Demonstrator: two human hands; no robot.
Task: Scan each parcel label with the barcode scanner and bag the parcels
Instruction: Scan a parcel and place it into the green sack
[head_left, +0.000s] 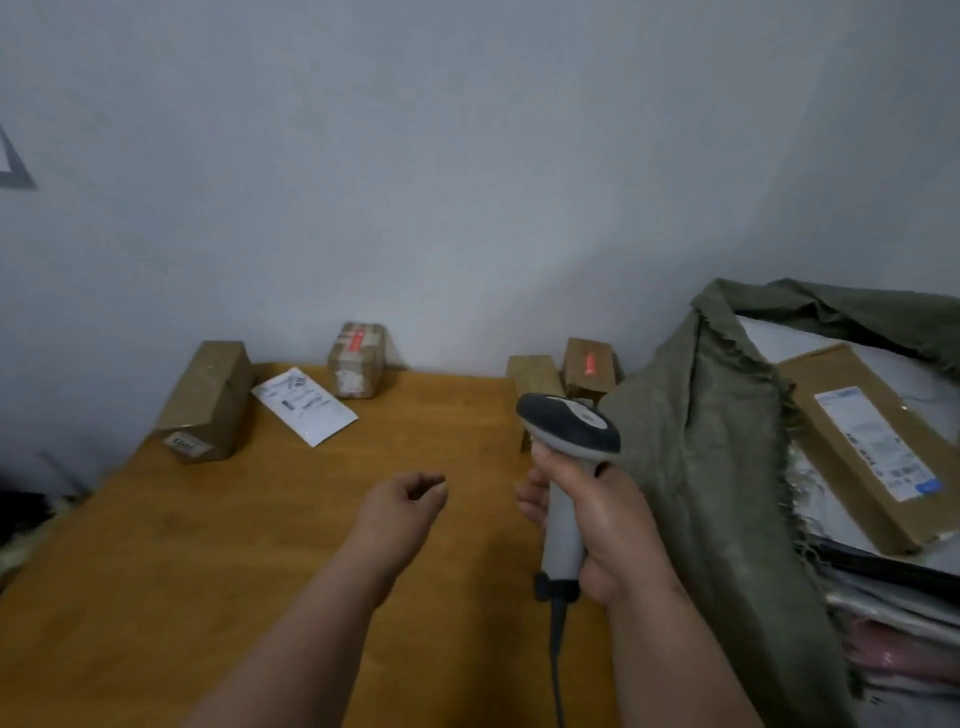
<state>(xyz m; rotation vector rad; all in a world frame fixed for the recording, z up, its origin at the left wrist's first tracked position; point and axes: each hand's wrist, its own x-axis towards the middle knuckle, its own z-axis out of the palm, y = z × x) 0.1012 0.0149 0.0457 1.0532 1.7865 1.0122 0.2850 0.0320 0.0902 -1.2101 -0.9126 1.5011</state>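
My right hand (605, 525) grips the handle of a grey and white barcode scanner (569, 431), held upright over the table's right side, its head aimed at the far parcels. A red scan light glows on a small cardboard parcel (589, 369) at the back right; a second brown box (535, 376) stands beside it. My left hand (410, 506) hovers over the middle of the table with fingers loosely curled, holding nothing. A taped parcel (358, 358), a white mailer (304, 405) and a long brown box (208, 400) lie at the back left. A green bag (701, 441) gapes open on the right.
The wooden table (208, 545) reaches a pale wall. Inside the green bag lie a flat cardboard parcel with a white label (872, 447) and other packets. The scanner's cable (558, 649) hangs down toward me. Dark clutter sits off the table's left edge.
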